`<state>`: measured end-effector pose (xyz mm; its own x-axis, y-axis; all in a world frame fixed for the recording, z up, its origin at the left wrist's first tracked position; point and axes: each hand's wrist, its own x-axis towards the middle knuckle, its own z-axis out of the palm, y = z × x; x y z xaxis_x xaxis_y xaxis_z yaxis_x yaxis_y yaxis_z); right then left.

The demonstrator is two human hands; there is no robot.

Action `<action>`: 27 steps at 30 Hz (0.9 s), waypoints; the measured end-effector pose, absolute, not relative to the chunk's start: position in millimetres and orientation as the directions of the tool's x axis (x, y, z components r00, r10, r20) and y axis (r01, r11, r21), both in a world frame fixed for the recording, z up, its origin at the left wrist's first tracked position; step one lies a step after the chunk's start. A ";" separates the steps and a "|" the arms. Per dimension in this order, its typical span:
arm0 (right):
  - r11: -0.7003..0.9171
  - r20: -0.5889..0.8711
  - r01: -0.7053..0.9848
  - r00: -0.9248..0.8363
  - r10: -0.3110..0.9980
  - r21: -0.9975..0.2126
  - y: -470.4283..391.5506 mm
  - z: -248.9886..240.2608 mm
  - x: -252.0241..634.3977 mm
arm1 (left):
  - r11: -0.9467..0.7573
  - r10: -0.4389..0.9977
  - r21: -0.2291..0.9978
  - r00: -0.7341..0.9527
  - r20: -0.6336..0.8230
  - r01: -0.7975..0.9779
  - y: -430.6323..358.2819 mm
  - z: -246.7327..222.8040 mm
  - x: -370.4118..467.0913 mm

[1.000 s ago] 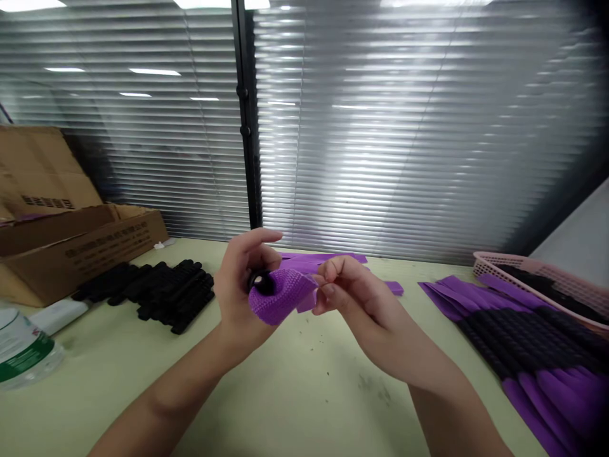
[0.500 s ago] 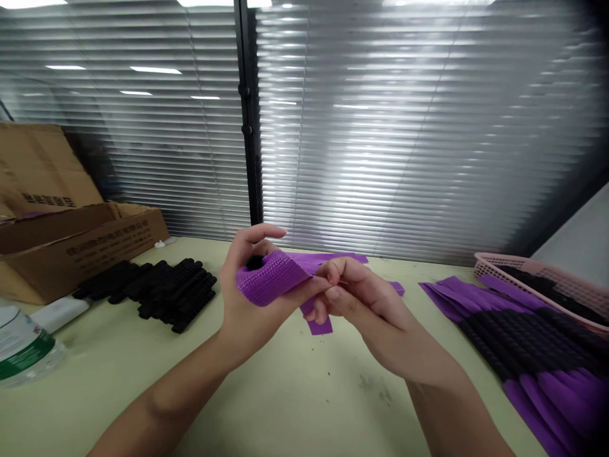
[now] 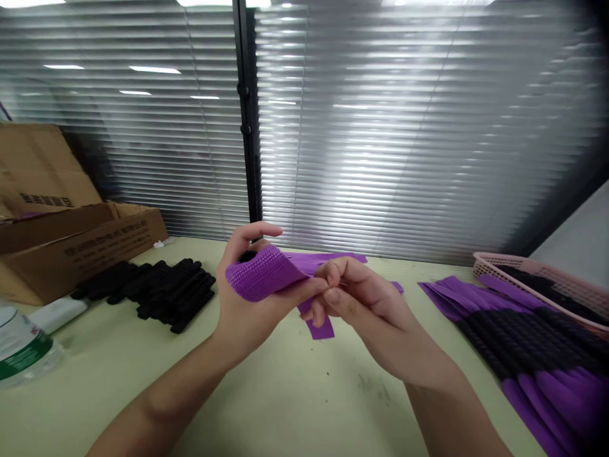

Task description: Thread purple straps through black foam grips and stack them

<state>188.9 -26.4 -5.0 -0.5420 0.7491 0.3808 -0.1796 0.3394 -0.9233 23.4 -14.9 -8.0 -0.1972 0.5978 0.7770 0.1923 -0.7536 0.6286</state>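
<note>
A purple woven strap (image 3: 266, 274) lies bent across my left hand (image 3: 247, 317), its textured end curling up over the palm. The thumb of that hand presses on the strap while the index finger arches above it. A dark piece shows behind the curl, mostly hidden. My right hand (image 3: 366, 298) pinches with thumb and index finger at the left thumb's tip, where the strap narrows from sight. What lies between those fingertips is too small to make out. A purple strap end (image 3: 321, 327) hangs below the right fingers.
Purple strips (image 3: 328, 257) lie behind my hands. Black padded pieces (image 3: 162, 292) are piled left, near a cardboard box (image 3: 109, 241) and a plastic bottle (image 3: 23, 349). On the right are purple straps with black sleeves (image 3: 518, 343) and a pink basket (image 3: 561, 279). Blinds stand behind the table.
My left hand has shifted slightly left with the strap, whose curled end has swung a little left and up. The hanging end has dropped slightly. My right hand keeps its pinch.
</note>
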 end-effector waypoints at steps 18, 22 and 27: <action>0.560 0.463 0.244 -0.357 0.811 -0.792 -27.5 -7.6 184.5 | -0.852 0.271 0.318 -0.170 0.948 0.416 -9.7 -15.8 18.5; 0.572 0.455 0.303 -0.378 0.806 -0.762 -27.1 -7.3 186.7 | -0.850 0.293 0.338 -0.170 0.941 0.403 -7.4 -19.1 19.2; 0.558 0.407 0.316 -0.434 0.804 -0.767 -26.6 -5.6 191.5 | -0.862 0.353 0.374 -0.125 0.927 0.342 -5.9 -17.1 18.2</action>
